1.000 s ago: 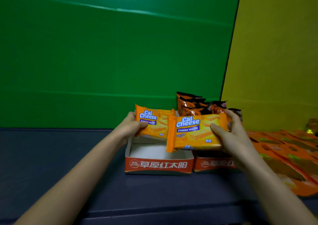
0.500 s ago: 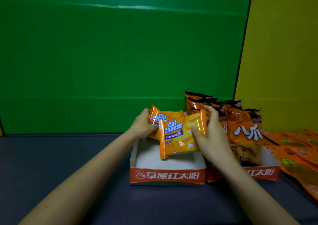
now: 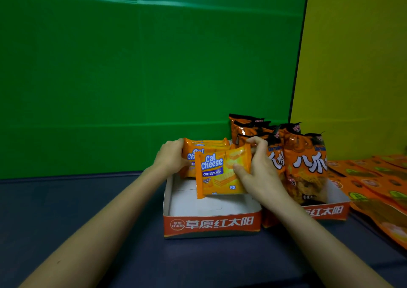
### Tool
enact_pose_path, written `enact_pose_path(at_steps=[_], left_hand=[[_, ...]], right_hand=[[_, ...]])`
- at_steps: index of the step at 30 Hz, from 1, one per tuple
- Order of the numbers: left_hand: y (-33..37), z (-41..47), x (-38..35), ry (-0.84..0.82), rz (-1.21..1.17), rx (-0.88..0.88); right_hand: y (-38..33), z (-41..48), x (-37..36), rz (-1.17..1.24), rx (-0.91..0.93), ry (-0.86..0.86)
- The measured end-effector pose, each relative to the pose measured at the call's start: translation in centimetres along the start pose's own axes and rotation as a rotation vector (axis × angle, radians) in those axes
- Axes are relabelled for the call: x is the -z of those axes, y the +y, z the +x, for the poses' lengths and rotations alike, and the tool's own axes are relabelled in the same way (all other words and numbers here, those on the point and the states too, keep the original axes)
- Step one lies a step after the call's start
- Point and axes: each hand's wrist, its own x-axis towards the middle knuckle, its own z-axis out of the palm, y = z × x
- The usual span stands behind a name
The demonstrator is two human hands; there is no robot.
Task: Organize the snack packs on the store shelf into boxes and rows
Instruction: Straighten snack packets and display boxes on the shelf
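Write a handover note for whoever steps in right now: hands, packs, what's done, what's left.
Left hand grips the rear wafer packs at the back of the left box.
Right hand holds the front wafer pack just before them, partly inside the box.
Done: orange snack bags stand in the right box.
Left: seat this pack, fill the row, sort the flat pouches lying at right.

Two open cardboard boxes (image 3: 211,224) are shown. At least three Cal Cheese wafer packs (image 3: 222,171) can be counted, with those behind partly hidden. At least five orange-and-black snack bags (image 3: 305,166) are made out. Several flat orange pouches (image 3: 374,184) are seen at the right edge; their exact number cannot be told
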Motion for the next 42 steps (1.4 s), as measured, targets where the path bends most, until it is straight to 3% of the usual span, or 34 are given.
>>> enact_pose_path(at_steps=[11, 15, 23, 42], left_hand=[[-1.1, 0.7, 0.4, 0.036, 0.077, 0.017], [-1.5, 0.5, 0.9, 0.084, -0.002, 0.032], [-3.3, -0.7, 1.9, 0.198, -0.103, 0.029], [-4.1, -6.7, 4.5, 0.228, 0.302, -0.034]], right_hand=[[-0.4, 2.1, -1.6, -0.192, -0.033, -0.142], [0.0, 3.0, -2.2, -0.294, -0.046, -0.191], [0.0, 3.9, -3.3, -0.44, 0.002, -0.138], [-1.9, 3.3, -4.5, -0.927, 0.097, -0.217]])
